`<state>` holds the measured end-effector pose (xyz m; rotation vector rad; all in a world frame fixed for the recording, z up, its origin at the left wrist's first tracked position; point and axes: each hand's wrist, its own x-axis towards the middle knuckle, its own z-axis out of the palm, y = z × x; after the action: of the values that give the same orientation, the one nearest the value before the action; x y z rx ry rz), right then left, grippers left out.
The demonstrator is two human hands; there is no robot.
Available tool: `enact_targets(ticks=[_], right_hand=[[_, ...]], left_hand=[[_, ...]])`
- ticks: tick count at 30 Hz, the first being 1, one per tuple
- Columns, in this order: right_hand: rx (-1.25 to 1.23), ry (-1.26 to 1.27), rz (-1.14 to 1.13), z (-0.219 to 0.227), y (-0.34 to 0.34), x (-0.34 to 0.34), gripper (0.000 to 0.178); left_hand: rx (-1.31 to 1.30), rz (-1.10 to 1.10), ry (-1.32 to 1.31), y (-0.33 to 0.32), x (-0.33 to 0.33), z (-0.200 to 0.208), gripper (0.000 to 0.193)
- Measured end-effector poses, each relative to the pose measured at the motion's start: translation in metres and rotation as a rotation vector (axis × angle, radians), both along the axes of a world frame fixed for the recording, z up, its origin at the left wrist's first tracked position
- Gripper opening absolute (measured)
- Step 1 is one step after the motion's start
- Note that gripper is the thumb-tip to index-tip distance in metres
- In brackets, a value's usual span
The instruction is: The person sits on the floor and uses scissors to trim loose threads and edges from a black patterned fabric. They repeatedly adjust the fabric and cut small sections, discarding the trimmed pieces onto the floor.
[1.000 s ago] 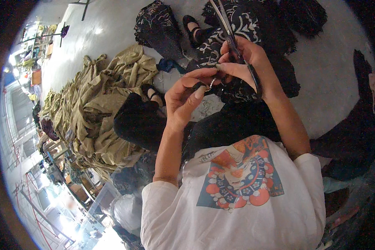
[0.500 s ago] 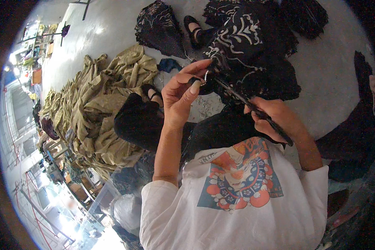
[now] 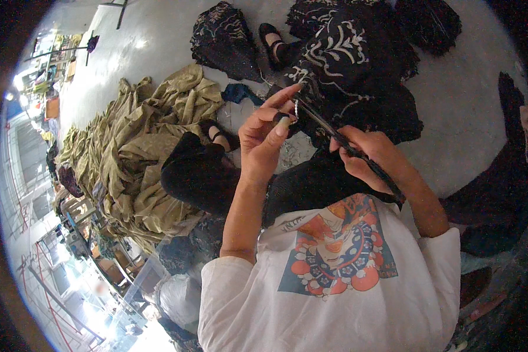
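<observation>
Black embroidered fabric (image 3: 340,70) with white leaf and scroll patterns lies over my lap and the floor ahead. My left hand (image 3: 270,132) pinches an edge of it, and a short strip of white trim (image 3: 295,108) shows beside the thumb. Closed around the dark handles of long scissors (image 3: 322,122), my right hand (image 3: 372,154) points their blades up and left. The blade tips meet the cloth right by my left fingertips. Whether the blades are apart is too dark to tell.
To the left, a large heap of olive-green cloth (image 3: 135,158) is piled on the grey floor (image 3: 141,44). Another black embroidered piece (image 3: 223,41) and a small blue scrap (image 3: 237,92) lie ahead. Pale scraps (image 3: 296,149) sit under my hands, and dark cloth (image 3: 487,193) lies at right.
Both hands have shifted slightly: the left toward the right and a little down, the right with the scissors up and left. They are now closer together at the fabric.
</observation>
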<state>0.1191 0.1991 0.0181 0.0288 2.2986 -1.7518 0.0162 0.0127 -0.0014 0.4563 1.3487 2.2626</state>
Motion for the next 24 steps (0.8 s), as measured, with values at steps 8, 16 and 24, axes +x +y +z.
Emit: enact_targets(ticks=[8,16,24], right_hand=[[-0.140,-0.014,-0.021,0.000,-0.003,-0.008,0.036],[-0.256,-0.236,-0.105,0.001,-0.007,-0.006,0.045],[-0.264,0.160,-0.264,-0.010,-0.006,-0.010,0.032]], left_hand=[[0.018,-0.082,-0.044,0.007,0.011,-0.002,0.009],[-0.001,-0.082,-0.108,0.010,0.016,-0.002,0.007],[-0.071,0.009,-0.257,0.001,0.004,0.002,0.008]])
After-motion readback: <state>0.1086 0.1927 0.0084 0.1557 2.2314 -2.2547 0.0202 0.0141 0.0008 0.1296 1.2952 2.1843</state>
